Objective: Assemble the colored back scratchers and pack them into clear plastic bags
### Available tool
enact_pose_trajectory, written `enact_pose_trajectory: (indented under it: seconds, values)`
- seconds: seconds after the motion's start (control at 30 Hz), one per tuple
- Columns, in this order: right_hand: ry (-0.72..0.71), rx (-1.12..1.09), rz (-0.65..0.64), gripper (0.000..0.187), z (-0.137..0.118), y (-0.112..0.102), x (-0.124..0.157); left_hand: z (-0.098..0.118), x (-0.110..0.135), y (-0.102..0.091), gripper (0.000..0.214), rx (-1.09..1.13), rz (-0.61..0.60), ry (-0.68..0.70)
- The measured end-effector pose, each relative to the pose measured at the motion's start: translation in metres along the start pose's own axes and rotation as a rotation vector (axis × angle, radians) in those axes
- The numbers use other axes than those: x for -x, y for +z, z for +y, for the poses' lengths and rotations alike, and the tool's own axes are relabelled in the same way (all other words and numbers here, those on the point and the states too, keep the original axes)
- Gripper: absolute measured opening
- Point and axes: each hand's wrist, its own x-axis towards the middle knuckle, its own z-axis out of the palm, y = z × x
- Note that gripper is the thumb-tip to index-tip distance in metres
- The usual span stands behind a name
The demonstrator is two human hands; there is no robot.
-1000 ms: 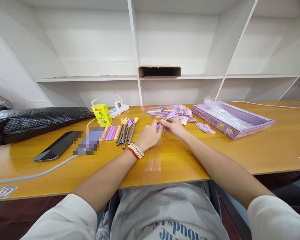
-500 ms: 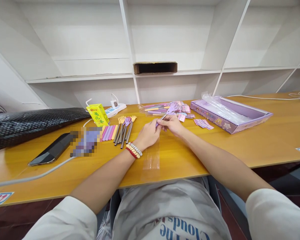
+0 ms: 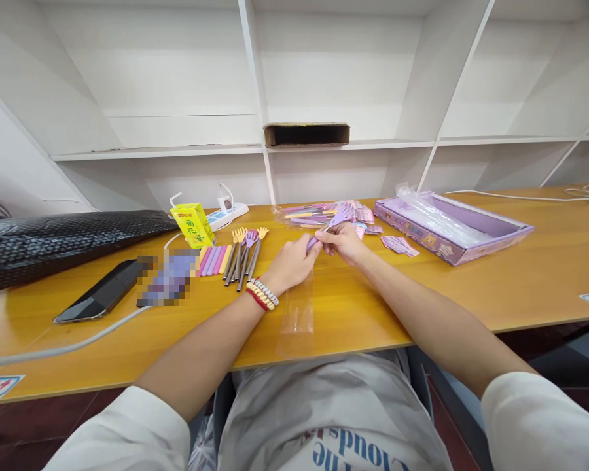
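Between both hands is a purple back scratcher [image 3: 342, 214], its claw-shaped head pointing up and to the right. My left hand [image 3: 293, 263] is closed around its purple handle end. My right hand [image 3: 346, 244] pinches it just below the claw head. Under my left wrist a clear plastic sleeve [image 3: 298, 320] lies flat on the table. To the left rest several yellow and purple back scratchers [image 3: 248, 255] with dark metal rods, beside a row of coloured handle tubes [image 3: 214, 260]. Beyond my hands lie packaged scratchers [image 3: 309, 212] in clear wrapping.
Small printed cards [image 3: 399, 244] and an open purple box [image 3: 459, 245] with plastic bags inside sit to the right. On the left are a yellow drink carton [image 3: 192, 224], a phone [image 3: 103, 291], a white cable, a power strip [image 3: 228, 214] and a black wrapped bundle [image 3: 69, 245].
My right hand has shifted slightly right along with the scratcher's claw head. My left hand stays almost in place on the handle, and the things on the table have not moved.
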Motion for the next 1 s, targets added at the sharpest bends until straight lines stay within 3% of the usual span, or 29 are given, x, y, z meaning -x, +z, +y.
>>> enact_pose_trajectory:
  seconds: [0.2, 0.43, 0.7, 1.0]
  values:
    - [-0.004, -0.031, 0.066, 0.029, -0.004, -0.001, 0.0, 0.0, 0.0, 0.0, 0.041, -0.066, -0.011, -0.01]
    - [-0.02, -0.023, 0.0, 0.026, -0.007, -0.003, 0.002, -0.004, -0.002, 0.0, 0.055, -0.123, -0.006, -0.034]
    - [-0.06, -0.017, 0.029, 0.025, -0.008, -0.006, 0.0, -0.004, -0.003, -0.002, 0.065, -0.143, -0.001, -0.091]
    - [0.045, 0.031, -0.115, 0.023, -0.01, -0.021, 0.002, -0.006, 0.0, -0.002, 0.061, -0.119, -0.019, -0.081]
